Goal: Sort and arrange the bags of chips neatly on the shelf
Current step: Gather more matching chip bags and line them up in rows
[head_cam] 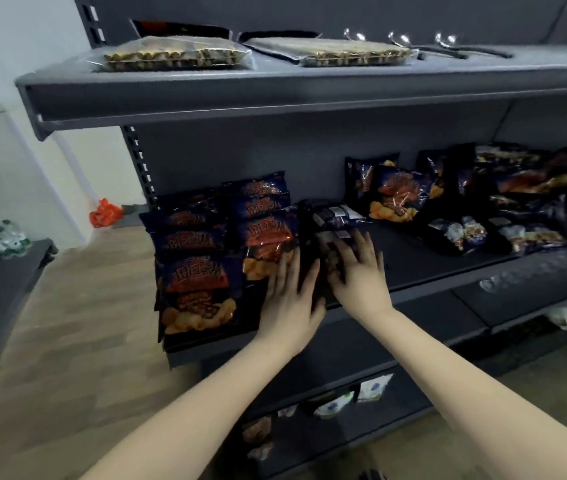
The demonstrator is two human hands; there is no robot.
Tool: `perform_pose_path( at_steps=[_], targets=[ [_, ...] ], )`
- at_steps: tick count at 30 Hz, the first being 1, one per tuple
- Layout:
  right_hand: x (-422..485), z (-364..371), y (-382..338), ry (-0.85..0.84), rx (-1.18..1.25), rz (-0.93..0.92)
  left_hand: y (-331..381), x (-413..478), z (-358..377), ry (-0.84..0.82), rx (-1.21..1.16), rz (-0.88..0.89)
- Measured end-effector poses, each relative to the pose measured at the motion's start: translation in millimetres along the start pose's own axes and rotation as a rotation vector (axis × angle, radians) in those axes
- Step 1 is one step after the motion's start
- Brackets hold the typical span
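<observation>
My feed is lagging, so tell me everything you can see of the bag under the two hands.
The bag is dark, glossy foil, lying flat on the middle shelf back side up, white label patches showing. It sits right of the second row of chip bags, its left edge against them. The left hand presses its near left edge; the right hand lies spread over its near half. Its print is blurred.

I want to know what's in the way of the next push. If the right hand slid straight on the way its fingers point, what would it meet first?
The right hand points up and back-left. First comes the back-side-up chip bag lying just past its fingertips; depth is unclear, so they may already touch.
</observation>
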State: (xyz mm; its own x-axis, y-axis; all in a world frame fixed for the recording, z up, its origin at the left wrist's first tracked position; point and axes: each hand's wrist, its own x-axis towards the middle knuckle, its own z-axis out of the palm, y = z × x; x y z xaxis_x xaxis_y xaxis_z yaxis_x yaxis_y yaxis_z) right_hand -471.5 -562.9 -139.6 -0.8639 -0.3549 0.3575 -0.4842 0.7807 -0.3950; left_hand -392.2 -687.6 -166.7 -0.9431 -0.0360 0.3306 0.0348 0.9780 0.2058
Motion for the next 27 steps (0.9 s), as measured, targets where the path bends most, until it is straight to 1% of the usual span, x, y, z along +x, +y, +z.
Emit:
perform_pose_path(
  at_steps=[4, 8, 12, 17, 24, 27],
  targets=[
    [-9.0, -9.4, 25.3, -0.093, -0.058, 0.016, 13.0, 12.5, 12.5, -0.083, -0.114, 0.021],
    [-11.8, -14.3, 34.2, -0.161, -0.088, 0.019, 19.2, 26.6, 21.0, -0.092, -0.191, 0.017],
    [-5.7, -12.5, 38.4, -0.211, -0.084, -0.004, 18.5, 35.4, 28.2, -0.058, -0.243, 0.031],
    [4.4, 1.7, 35.6, -0.264, -0.079, -0.008, 11.0, 36.0, 41.5, -0.109, -0.303, 0.005],
    [23.0, 15.9, 31.9, -0.265, -0.1, -0.051, 11.2, 35.2, 39.0, -0.053, -0.382, -0.043],
    [25.5, 20.8, 31.9, -0.287, -0.095, -0.024, 10.6, 34.5, 38.1, -0.025, -0.419, -0.067]
  ],
)
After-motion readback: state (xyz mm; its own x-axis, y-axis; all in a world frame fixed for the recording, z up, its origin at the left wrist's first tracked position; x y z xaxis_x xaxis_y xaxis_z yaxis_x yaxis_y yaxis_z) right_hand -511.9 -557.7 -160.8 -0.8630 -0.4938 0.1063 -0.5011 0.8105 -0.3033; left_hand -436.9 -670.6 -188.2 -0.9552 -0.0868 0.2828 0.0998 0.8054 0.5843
